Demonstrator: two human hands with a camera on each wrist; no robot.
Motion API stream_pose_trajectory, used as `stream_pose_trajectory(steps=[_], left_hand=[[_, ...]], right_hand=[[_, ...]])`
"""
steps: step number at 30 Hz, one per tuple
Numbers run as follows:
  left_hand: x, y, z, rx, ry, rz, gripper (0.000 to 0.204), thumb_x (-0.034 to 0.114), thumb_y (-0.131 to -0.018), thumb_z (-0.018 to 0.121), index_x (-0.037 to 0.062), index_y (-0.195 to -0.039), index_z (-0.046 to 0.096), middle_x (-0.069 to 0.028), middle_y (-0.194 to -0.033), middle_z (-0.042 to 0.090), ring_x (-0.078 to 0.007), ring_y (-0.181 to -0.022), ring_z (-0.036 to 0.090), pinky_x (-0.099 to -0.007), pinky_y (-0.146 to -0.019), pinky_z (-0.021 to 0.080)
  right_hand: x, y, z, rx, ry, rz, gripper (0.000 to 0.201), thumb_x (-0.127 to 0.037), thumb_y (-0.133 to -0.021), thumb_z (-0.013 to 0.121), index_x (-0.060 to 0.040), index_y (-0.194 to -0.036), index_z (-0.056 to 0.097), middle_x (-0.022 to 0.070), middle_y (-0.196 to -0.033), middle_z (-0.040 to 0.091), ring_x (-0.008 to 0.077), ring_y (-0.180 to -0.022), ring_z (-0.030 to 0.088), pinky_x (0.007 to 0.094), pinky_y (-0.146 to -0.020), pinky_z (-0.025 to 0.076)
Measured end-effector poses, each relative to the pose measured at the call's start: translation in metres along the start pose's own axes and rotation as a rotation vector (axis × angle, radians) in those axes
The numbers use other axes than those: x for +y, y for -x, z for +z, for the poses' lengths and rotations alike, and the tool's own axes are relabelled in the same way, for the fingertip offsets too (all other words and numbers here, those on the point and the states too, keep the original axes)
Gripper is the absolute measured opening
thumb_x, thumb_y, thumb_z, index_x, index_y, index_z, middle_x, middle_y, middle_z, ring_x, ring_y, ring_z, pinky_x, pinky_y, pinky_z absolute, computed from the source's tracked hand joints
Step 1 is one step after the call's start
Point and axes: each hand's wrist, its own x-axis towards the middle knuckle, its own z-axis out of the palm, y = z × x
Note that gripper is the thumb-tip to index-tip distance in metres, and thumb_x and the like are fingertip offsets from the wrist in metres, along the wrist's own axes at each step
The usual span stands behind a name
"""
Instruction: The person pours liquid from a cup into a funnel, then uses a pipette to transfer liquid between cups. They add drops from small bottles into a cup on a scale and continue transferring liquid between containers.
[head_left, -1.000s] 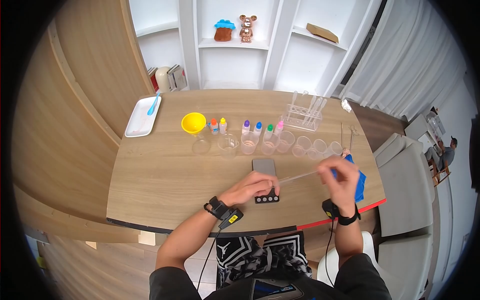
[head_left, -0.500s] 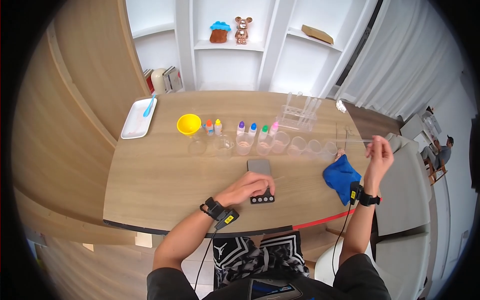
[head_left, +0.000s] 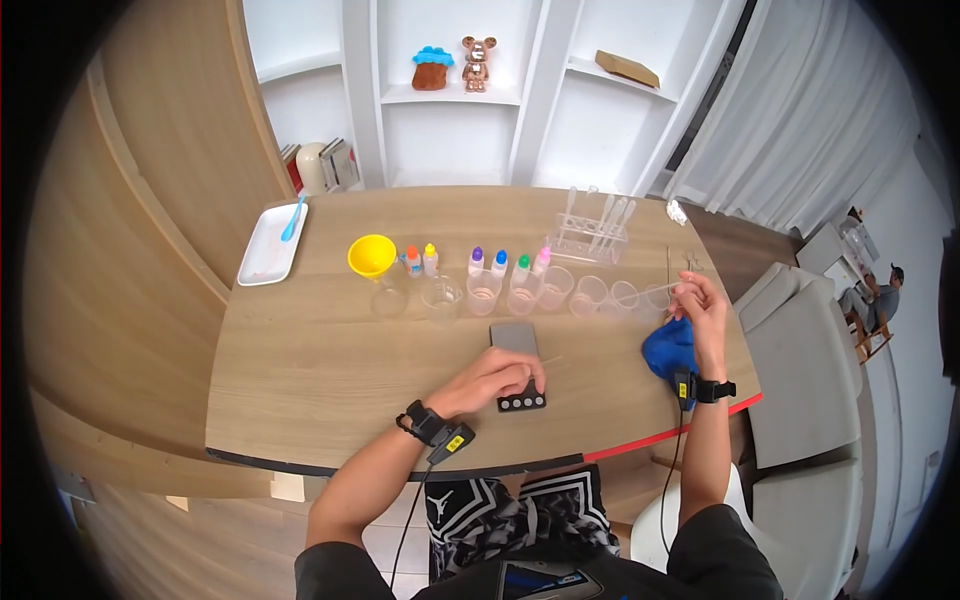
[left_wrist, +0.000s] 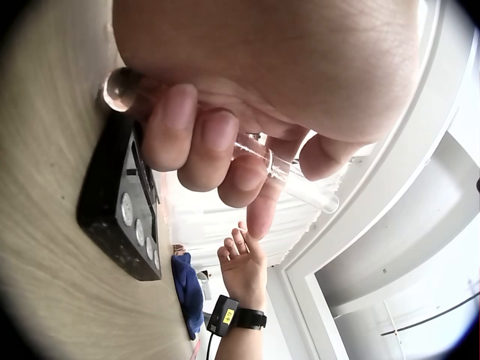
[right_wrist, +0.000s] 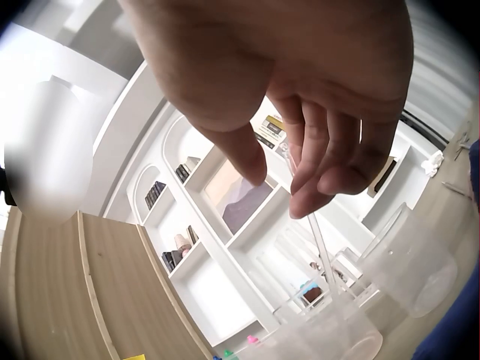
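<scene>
Over the grey-and-black scale (head_left: 514,340), the left hand (head_left: 490,381) curls its fingers round a clear glass tube (left_wrist: 283,169), whose rounded end sits near the scale in the left wrist view. Above the right end of the cup row is the right hand (head_left: 704,312), pinching a thin clear rod (right_wrist: 321,244). That rod slants down to a clear cup (right_wrist: 352,341); whether its tip is inside or behind the wall, I cannot tell. Another clear cup (right_wrist: 420,262) stands beside it.
A yellow funnel (head_left: 372,257), small capped bottles (head_left: 431,262) and a test tube rack (head_left: 590,240) stand farther back. A white tray (head_left: 257,270) lies at the left, a blue cloth (head_left: 668,350) under the right forearm. A seated person (head_left: 885,296) is far right.
The right hand has gone from beside the left hand out to the far right with the rod, then back left, lowering the rod toward the cups. The left hand stays over the scale.
</scene>
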Motion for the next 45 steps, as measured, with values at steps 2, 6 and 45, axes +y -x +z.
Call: stream_pose_trajectory(steps=[2, 6, 45], left_hand=[[0.000, 0.000, 0.000, 0.002, -0.002, 0.001, 0.035, 0.025, -0.104, 0.050, -0.0027, -0.096, 0.070, 0.0043, -0.067, 0.040, -0.0068, -0.060, 0.034, -0.0264, -0.056, 0.028], [0.001, 0.001, 0.000, 0.001, -0.010, 0.000, 0.034, 0.024, -0.104, 0.050, -0.0028, -0.096, 0.070, 0.0044, -0.066, 0.041, -0.0069, -0.060, 0.034, -0.0265, -0.056, 0.028], [0.009, 0.003, -0.001, 0.042, 0.010, -0.043, 0.030, 0.020, -0.100, 0.048, -0.0015, -0.095, 0.069, 0.0049, -0.066, 0.039, -0.0063, -0.062, 0.035, -0.0266, -0.058, 0.028]], right_hand=[[-0.004, 0.003, -0.001, -0.050, 0.013, 0.017, 0.042, -0.008, -0.096, 0.067, 0.0062, -0.135, 0.059, 0.0049, -0.098, 0.070, 0.0118, -0.077, 0.066, 0.0252, -0.068, 0.049], [0.014, -0.002, -0.016, -0.099, 0.110, 0.003, 0.052, -0.001, -0.087, 0.071, 0.0040, -0.138, 0.059, 0.0047, -0.106, 0.067, 0.0110, -0.082, 0.065, 0.0261, -0.072, 0.050], [0.051, -0.002, -0.004, -0.085, 0.569, -0.137, 0.050, -0.002, -0.076, 0.086, -0.0038, -0.119, 0.061, 0.0117, -0.105, 0.072, 0.0222, -0.087, 0.068, 0.0350, -0.075, 0.054]])
